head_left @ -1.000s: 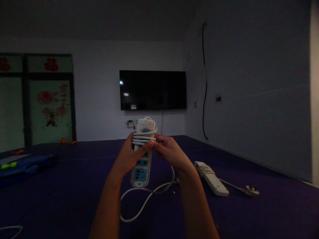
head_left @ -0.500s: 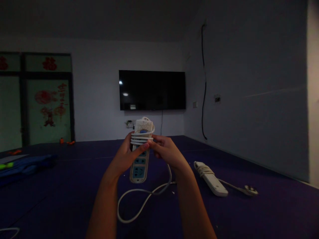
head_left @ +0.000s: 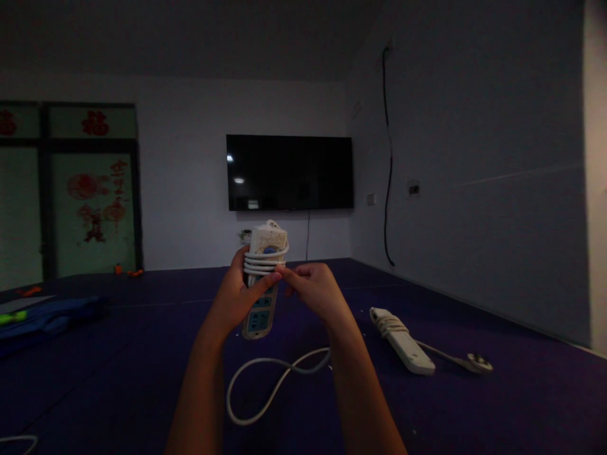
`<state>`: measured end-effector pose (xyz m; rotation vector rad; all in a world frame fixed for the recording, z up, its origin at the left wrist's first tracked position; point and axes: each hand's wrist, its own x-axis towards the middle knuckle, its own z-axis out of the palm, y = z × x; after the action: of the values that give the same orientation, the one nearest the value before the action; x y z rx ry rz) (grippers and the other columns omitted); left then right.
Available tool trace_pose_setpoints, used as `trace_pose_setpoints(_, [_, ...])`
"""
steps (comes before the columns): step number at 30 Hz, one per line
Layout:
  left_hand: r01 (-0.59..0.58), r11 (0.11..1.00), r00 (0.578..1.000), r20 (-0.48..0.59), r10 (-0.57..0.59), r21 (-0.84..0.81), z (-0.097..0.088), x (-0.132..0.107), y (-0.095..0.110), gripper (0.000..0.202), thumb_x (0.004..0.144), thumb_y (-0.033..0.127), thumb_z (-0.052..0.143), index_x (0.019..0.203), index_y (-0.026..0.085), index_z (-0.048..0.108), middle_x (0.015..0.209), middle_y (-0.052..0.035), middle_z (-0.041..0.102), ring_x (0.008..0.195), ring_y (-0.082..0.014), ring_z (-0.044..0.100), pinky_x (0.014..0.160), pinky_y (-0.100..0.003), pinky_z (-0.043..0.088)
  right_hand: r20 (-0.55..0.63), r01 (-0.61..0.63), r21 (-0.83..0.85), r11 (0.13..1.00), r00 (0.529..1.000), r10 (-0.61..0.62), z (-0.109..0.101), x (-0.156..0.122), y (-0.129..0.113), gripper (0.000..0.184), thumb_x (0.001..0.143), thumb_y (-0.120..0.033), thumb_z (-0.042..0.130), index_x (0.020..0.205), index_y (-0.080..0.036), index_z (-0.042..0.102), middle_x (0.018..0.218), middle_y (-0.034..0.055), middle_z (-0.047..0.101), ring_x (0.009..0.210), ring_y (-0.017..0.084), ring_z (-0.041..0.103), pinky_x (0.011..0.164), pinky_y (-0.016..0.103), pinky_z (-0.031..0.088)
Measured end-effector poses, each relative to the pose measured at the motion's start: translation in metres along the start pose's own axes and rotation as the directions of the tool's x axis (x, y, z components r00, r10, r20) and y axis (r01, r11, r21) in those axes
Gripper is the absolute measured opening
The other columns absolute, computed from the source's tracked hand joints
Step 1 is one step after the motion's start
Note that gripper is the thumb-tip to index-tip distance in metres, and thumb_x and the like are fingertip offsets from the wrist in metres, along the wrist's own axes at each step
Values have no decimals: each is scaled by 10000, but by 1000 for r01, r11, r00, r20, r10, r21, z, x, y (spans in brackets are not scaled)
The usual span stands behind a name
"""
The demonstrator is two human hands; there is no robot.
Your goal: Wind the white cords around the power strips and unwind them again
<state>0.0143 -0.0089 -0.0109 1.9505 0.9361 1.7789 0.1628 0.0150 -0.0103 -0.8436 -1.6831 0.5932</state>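
Note:
My left hand (head_left: 239,292) is wrapped round a white power strip (head_left: 258,321) with blue sockets, held up tilted above the purple surface. Several turns of white cord (head_left: 265,261) circle the strip below its blue switch. At the strip's right edge, my right hand (head_left: 310,285) is closed in a pinch at the cord turns, its thumb tip close to my left thumb. A loose loop of the cord (head_left: 256,361) lies on the surface beneath and runs behind my right wrist.
A second white power strip (head_left: 403,344), wrapped in its cord, lies to the right with its plug (head_left: 478,362). Blue cloth (head_left: 57,314) sits at far left, with orange items (head_left: 135,273) at the back. A television (head_left: 289,172) hangs on the wall.
The power strip has shifted slightly left and tilted in my left hand. My right hand's fingers have drawn out from behind the strip to its right edge. The cord loop moved slightly.

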Motion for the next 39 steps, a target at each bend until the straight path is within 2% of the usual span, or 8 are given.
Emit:
trace_pose_setpoints(5, [24, 999, 1000, -5, -24, -21, 1, -1, 4, 554, 710, 364, 678, 1185, 207, 439, 1098, -94, 604, 1023, -247, 576, 870, -381, 445, -38, 6, 65, 998, 999, -3, 2, -1, -2, 457, 662, -576, 622, 503, -154, 552, 409, -30, 456, 383, 62, 338, 399, 219, 186])
trace_pose_setpoints(14, [26, 999, 999, 36, -24, -34, -2, -8, 16, 531, 749, 357, 638, 1206, 196, 421, 1191, -113, 569, 1087, -253, 540, 940, -394, 402, -3, 42, 84, 996, 999, -41, 2, -2, -4, 415, 706, -485, 615, 463, -165, 511, 392, -54, 385, 386, 55, 295, 407, 222, 168])
trace_pose_setpoints(18, [51, 992, 995, 90, -41, -114, -4, -9, 16, 513, 780, 355, 599, 1233, 191, 424, 1236, -108, 550, 1141, -246, 508, 975, -371, 375, 5, 63, 77, 995, 998, -64, 0, -1, -2, 451, 708, -526, 600, 448, -170, 503, 389, -56, 365, 391, 56, 278, 412, 229, 166])
trace_pose_setpoints(22, [81, 982, 988, 145, -56, -172, -6, -7, 12, 527, 816, 379, 544, 1296, 205, 414, 1246, -92, 555, 1160, -265, 497, 976, -399, 374, -5, 37, 79, 996, 999, -36, -3, 1, 0, 480, 679, -585, 596, 450, -173, 506, 395, -53, 371, 397, 59, 269, 415, 234, 168])
trace_pose_setpoints(26, [106, 972, 990, 116, -83, -210, -7, -8, 11, 546, 802, 411, 550, 1312, 253, 437, 1268, -77, 554, 1152, -284, 504, 931, -411, 415, -19, 31, 90, 995, 999, -29, -5, 2, 1, 484, 686, -596, 583, 453, -180, 494, 392, -58, 357, 399, 59, 251, 417, 232, 161])
trace_pose_setpoints(30, [136, 954, 986, 127, -105, -268, -9, -9, 11, 541, 803, 428, 551, 1315, 293, 442, 1239, -70, 582, 1123, -286, 527, 895, -418, 435, -18, 35, 131, 991, 999, -33, -6, 2, 3, 487, 693, -599, 579, 460, -181, 491, 399, -56, 361, 402, 59, 242, 418, 235, 151])
trace_pose_setpoints(34, [140, 941, 982, 164, -92, -309, -12, -6, 6, 554, 799, 422, 572, 1314, 261, 445, 1199, -89, 605, 1092, -282, 549, 871, -382, 450, -19, 38, 152, 988, 999, -35, -5, 2, 3, 480, 686, -601, 586, 473, -179, 499, 405, -56, 367, 405, 60, 239, 418, 236, 144])
trace_pose_setpoints(39, [186, 891, 975, 192, -114, -414, -7, -4, -4, 504, 809, 438, 560, 1269, 249, 480, 1087, -72, 657, 968, -241, 614, 845, -343, 459, -21, 58, 128, 990, 998, -56, -1, 3, 3, 505, 701, -614, 557, 451, -184, 474, 392, -60, 349, 398, 59, 246, 418, 233, 157])
